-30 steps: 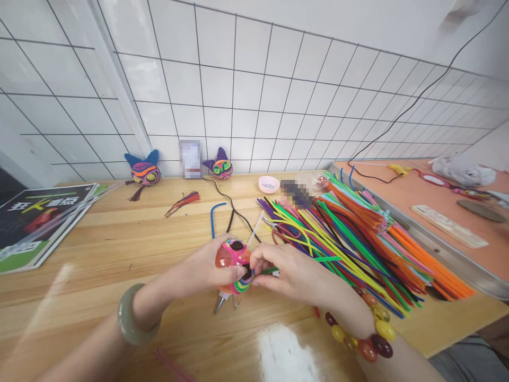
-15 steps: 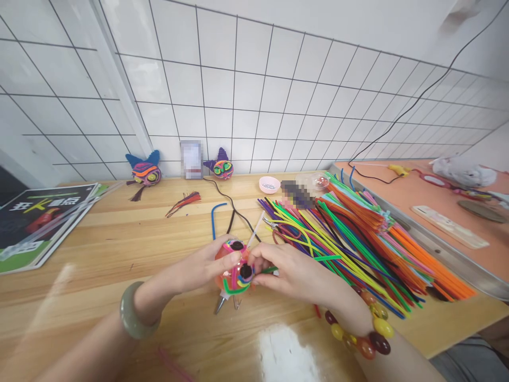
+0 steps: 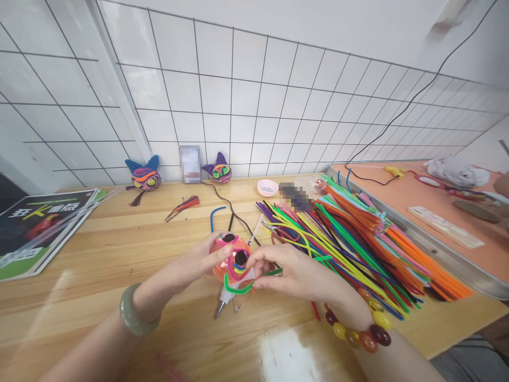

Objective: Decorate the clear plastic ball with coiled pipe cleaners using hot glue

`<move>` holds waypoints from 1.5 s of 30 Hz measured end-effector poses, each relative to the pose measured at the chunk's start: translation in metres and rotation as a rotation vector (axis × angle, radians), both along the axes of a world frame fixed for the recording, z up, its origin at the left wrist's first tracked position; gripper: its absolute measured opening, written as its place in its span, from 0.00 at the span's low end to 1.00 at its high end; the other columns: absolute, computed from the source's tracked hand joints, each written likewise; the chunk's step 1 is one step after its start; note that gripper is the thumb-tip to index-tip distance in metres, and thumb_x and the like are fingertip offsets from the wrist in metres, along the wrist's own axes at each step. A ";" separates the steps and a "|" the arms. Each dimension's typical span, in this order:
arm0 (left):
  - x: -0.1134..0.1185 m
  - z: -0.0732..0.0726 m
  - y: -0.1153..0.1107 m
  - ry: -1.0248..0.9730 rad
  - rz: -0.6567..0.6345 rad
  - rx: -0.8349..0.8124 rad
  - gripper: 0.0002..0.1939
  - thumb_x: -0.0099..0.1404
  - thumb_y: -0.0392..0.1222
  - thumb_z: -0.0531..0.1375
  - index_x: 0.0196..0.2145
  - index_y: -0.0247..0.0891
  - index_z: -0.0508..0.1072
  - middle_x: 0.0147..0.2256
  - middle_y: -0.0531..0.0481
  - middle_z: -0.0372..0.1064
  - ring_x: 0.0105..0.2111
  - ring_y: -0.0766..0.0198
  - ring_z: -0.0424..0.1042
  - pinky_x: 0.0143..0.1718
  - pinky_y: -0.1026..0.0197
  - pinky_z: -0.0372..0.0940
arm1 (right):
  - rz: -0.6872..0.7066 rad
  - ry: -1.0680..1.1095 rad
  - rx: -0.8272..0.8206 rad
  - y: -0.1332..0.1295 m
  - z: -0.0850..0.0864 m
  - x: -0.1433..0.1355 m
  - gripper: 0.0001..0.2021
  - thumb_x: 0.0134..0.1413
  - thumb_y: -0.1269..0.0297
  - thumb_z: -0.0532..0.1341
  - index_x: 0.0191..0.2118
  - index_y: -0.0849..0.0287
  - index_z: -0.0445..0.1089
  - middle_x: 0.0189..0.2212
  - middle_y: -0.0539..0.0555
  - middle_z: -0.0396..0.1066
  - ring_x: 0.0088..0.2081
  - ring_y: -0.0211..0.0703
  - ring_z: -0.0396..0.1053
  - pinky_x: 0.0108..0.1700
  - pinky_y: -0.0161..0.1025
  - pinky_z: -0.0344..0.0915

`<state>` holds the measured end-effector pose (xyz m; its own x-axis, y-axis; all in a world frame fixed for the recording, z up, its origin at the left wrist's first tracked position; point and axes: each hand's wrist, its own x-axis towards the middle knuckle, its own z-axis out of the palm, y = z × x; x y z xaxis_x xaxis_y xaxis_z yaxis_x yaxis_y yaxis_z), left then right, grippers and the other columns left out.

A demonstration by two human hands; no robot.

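Note:
My left hand (image 3: 199,262) is closed around the side of an orange see-through ball (image 3: 219,269). Pink, yellow and blue pipe cleaner strips curl over the ball around two dark round eyes. My right hand (image 3: 280,268) pinches a green pipe cleaner (image 3: 238,291) at the ball's right side; its bent free part hangs below the eyes, and the other end shows past my fingers. Under the ball lies a glue gun (image 3: 223,303), its metal nozzle and wire stand showing, most of its body hidden. A whitish glue stick (image 3: 255,229) rises behind the ball.
Loose pipe cleaners (image 3: 358,254) in many colours cover the table's right side. Two finished eared heads, blue-eared (image 3: 143,175) and purple-eared (image 3: 219,168), stand by the tiled wall. A pink bowl (image 3: 268,188), tassel (image 3: 183,207), magazine (image 3: 43,228) and black cord (image 3: 226,199) lie around.
The ball has tipped back and shifted slightly up and left. The green pipe cleaner, earlier against its lower edge, now stands off from it. More of the glue gun shows.

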<state>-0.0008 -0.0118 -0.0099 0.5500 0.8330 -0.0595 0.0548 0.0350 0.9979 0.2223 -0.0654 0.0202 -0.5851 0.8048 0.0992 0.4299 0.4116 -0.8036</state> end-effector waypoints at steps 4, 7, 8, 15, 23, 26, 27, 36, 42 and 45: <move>0.000 0.001 0.005 0.010 0.059 -0.178 0.26 0.55 0.56 0.64 0.46 0.38 0.68 0.43 0.42 0.73 0.42 0.51 0.73 0.41 0.52 0.67 | 0.056 0.044 -0.168 0.002 0.004 0.010 0.08 0.52 0.67 0.66 0.40 0.58 0.72 0.32 0.49 0.73 0.33 0.36 0.70 0.34 0.31 0.66; 0.001 0.000 0.011 -0.011 0.258 -0.028 0.28 0.52 0.54 0.67 0.46 0.38 0.66 0.45 0.42 0.72 0.47 0.49 0.71 0.48 0.50 0.65 | -0.058 0.007 -0.170 0.012 0.001 0.021 0.06 0.54 0.66 0.63 0.38 0.60 0.72 0.29 0.49 0.73 0.29 0.36 0.70 0.31 0.32 0.66; 0.001 -0.001 0.013 -0.007 0.320 0.046 0.29 0.51 0.53 0.67 0.46 0.38 0.65 0.46 0.42 0.72 0.48 0.49 0.70 0.50 0.49 0.64 | -0.138 -0.025 -0.124 0.017 -0.002 0.026 0.06 0.54 0.65 0.63 0.37 0.60 0.71 0.28 0.49 0.73 0.28 0.36 0.69 0.30 0.32 0.65; 0.003 -0.004 0.018 -0.077 0.435 0.260 0.40 0.45 0.46 0.71 0.52 0.39 0.59 0.49 0.41 0.69 0.50 0.50 0.70 0.53 0.48 0.62 | -0.571 -0.404 0.252 0.053 -0.027 0.050 0.06 0.55 0.73 0.58 0.34 0.62 0.72 0.36 0.60 0.74 0.40 0.50 0.70 0.44 0.45 0.63; -0.007 -0.012 0.031 -0.217 0.508 0.263 0.32 0.49 0.51 0.69 0.48 0.38 0.63 0.47 0.41 0.71 0.48 0.50 0.71 0.52 0.49 0.63 | -0.303 -0.421 0.200 0.034 -0.036 0.009 0.12 0.60 0.58 0.59 0.32 0.59 0.75 0.28 0.52 0.73 0.30 0.40 0.69 0.33 0.33 0.61; -0.009 -0.017 0.035 -0.298 0.496 0.173 0.31 0.53 0.55 0.66 0.51 0.39 0.63 0.50 0.40 0.70 0.49 0.50 0.70 0.50 0.48 0.65 | -0.134 -0.478 0.046 0.024 -0.043 -0.002 0.19 0.58 0.49 0.58 0.27 0.59 0.73 0.20 0.47 0.67 0.22 0.35 0.63 0.26 0.32 0.55; -0.009 -0.018 0.035 -0.336 0.480 0.127 0.31 0.55 0.56 0.64 0.51 0.39 0.63 0.51 0.39 0.68 0.49 0.50 0.70 0.48 0.48 0.66 | -0.126 -0.492 0.033 0.023 -0.046 -0.004 0.19 0.57 0.49 0.59 0.26 0.60 0.71 0.19 0.47 0.66 0.22 0.35 0.62 0.27 0.32 0.53; -0.011 -0.014 0.035 -0.535 0.463 0.003 0.28 0.56 0.59 0.63 0.50 0.41 0.67 0.52 0.42 0.69 0.50 0.52 0.70 0.47 0.49 0.68 | -0.105 -0.327 -0.010 0.024 -0.035 -0.003 0.19 0.62 0.50 0.54 0.30 0.60 0.67 0.23 0.48 0.64 0.25 0.36 0.60 0.27 0.32 0.55; -0.010 -0.018 0.036 -0.572 0.517 0.008 0.25 0.59 0.58 0.61 0.49 0.42 0.66 0.54 0.42 0.67 0.51 0.53 0.69 0.48 0.51 0.68 | -0.196 0.202 -0.187 0.021 -0.024 0.002 0.19 0.61 0.48 0.53 0.34 0.61 0.65 0.23 0.51 0.69 0.23 0.38 0.65 0.25 0.33 0.61; -0.007 -0.018 0.035 -0.589 0.522 0.007 0.25 0.59 0.57 0.61 0.49 0.42 0.65 0.55 0.42 0.66 0.52 0.54 0.69 0.48 0.52 0.68 | -0.260 0.307 -0.135 0.017 -0.023 -0.003 0.19 0.61 0.48 0.52 0.34 0.61 0.66 0.14 0.45 0.62 0.16 0.35 0.60 0.24 0.34 0.59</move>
